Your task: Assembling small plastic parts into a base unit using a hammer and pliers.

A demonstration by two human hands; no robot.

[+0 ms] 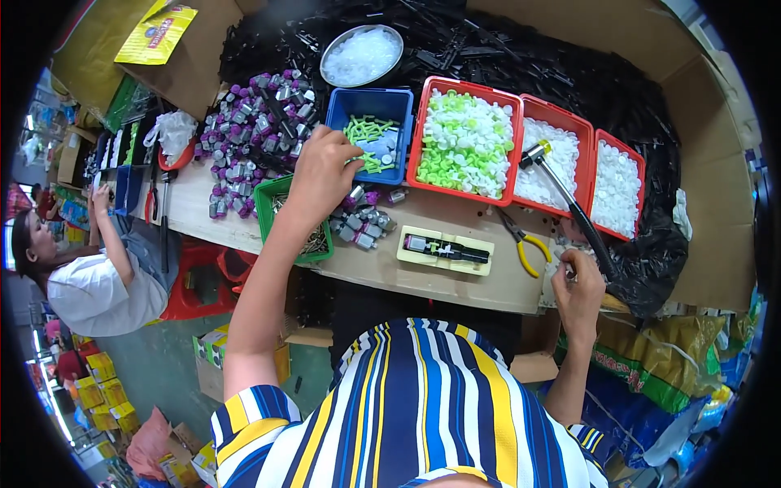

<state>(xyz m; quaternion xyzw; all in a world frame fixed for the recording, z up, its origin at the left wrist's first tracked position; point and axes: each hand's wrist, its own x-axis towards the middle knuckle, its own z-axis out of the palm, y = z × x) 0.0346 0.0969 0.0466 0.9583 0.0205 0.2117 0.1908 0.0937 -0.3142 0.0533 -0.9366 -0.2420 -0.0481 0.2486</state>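
Works at a cardboard-walled bench, hemmed in by stock. Has a heap of black parts [455,41] along the back, a metal bowl [351,84] of clear pieces in front of it, purple-and-silver motors [252,130] piled at left. Counts three red trays [416,134] toward the right: green and white pieces mixed in one, whitish in the others. Finds a hammer [587,221] in the way, laid aslant across the middle tray. Notes yellow-handled pliers [518,235] between fixture and right hand. Covers part of a green tray [320,254] with left forearm. Has a seated person [106,285] in white well off to the left.

Reaches left hand [325,171] over blue tray [366,102], thumb and fingertips drawn together by green pieces [370,134]; cannot tell if gripping one. Curls right hand [578,285] at bench's front edge; cannot tell if holding anything.

Has black assembly [465,253] between both hands, lying in a cream fixture [415,260]. Looks long and narrow, silver and purple at left end, flecked pale green midway.
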